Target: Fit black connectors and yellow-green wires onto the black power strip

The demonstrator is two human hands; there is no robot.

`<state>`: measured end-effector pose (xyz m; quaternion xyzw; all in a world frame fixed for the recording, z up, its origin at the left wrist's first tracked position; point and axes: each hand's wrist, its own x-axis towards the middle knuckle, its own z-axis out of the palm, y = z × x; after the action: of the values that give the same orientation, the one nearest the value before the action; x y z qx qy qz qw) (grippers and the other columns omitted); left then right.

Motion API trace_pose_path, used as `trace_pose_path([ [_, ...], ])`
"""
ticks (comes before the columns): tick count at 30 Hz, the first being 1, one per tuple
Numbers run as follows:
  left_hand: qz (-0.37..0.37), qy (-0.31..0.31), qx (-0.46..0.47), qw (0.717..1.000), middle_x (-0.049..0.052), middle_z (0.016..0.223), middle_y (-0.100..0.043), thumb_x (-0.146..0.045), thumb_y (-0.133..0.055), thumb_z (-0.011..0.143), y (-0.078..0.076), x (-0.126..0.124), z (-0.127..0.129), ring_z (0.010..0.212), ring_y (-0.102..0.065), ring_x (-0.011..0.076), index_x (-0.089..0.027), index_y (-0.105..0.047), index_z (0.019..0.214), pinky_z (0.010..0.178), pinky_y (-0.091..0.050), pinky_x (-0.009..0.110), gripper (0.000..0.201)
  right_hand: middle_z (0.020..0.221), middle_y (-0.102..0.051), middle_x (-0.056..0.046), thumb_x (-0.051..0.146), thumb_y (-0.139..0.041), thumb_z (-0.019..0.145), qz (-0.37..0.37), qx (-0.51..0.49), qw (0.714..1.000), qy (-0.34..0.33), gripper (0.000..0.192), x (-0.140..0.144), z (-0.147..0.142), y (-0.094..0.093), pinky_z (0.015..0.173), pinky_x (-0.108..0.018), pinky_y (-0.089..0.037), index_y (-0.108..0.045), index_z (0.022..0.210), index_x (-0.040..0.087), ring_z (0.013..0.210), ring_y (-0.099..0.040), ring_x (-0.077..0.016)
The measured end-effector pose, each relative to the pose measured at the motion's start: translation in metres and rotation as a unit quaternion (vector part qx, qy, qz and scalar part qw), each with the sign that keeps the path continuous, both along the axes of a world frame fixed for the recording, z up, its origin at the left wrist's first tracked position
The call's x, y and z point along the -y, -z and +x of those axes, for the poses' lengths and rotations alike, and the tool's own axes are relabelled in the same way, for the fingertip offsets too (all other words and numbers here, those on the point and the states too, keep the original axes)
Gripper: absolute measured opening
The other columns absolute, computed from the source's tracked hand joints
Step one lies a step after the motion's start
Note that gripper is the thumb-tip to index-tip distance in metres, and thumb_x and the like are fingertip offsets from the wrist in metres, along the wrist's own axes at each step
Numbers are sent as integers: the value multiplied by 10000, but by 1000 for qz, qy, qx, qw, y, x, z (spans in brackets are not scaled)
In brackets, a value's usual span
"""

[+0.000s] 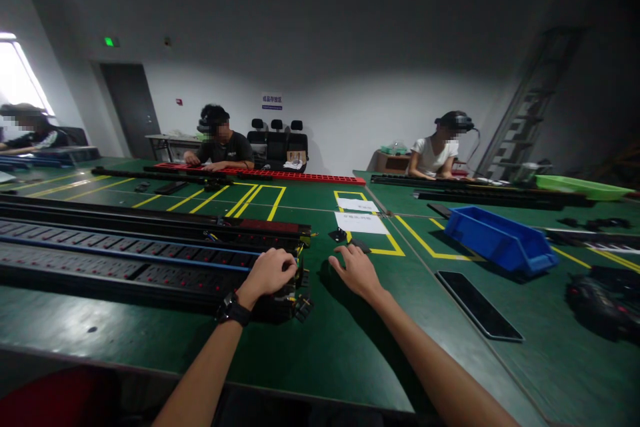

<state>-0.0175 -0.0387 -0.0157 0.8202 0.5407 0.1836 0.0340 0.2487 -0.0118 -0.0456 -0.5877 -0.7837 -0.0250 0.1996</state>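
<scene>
My left hand (270, 272), with a dark watch on its wrist, is closed over the right end of a long black power strip (125, 267) lying across the green table (325, 347). Coloured wires show at that end, just under my fingers. My right hand (356, 270) rests flat on the table to the right of the strip end, fingers spread, holding nothing. Two small black parts (338, 235) lie just beyond its fingertips, next to a white paper sheet (361, 222).
A second long black strip (150, 219) lies behind the first. A blue bin (500, 240) and a flat black plate (477, 305) sit at the right. Two people sit at the far side, with a red strip (280, 175) before one; another sits at the far left.
</scene>
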Motion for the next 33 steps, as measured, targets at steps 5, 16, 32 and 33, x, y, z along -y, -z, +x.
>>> trace_pose_path([
  [5, -3, 3, 4, 1000, 42, 1014, -746, -346, -523, 961, 0, 0, 0, 965, -634, 222, -242, -748, 893, 846, -442, 320, 257, 997, -749, -113, 556, -348, 1058, -86, 24, 992, 86, 457, 10, 4, -14, 771, -332, -470, -632, 1173, 218, 916, -719, -273],
  [16, 0, 10, 12, 1000, 51, 1006, -747, -348, -512, 962, -1, 1, 0, 944, -629, 225, -232, -748, 891, 837, -452, 331, 272, 1040, -759, -118, 265, -424, 1017, -113, 41, 992, 29, 325, 10, 4, -4, 734, -315, -427, -610, 1282, 233, 963, -716, -275],
  [32, -20, 6, 162, 987, 54, 948, -760, -279, -545, 933, -15, 0, 0, 907, -665, 201, -189, -744, 861, 863, -492, 315, 230, 936, -761, -76, 236, -471, 971, -89, 2, 996, 15, 323, 12, 1, -3, 668, -287, -352, -641, 1246, 245, 860, -706, -239],
  [33, -5, -6, 150, 989, 58, 946, -754, -280, -556, 929, -26, 2, 2, 909, -658, 207, -190, -741, 852, 866, -492, 327, 220, 936, -760, -78, 238, -472, 972, -89, 2, 996, 14, 322, 11, 1, -2, 666, -286, -352, -639, 1247, 244, 860, -705, -239],
])
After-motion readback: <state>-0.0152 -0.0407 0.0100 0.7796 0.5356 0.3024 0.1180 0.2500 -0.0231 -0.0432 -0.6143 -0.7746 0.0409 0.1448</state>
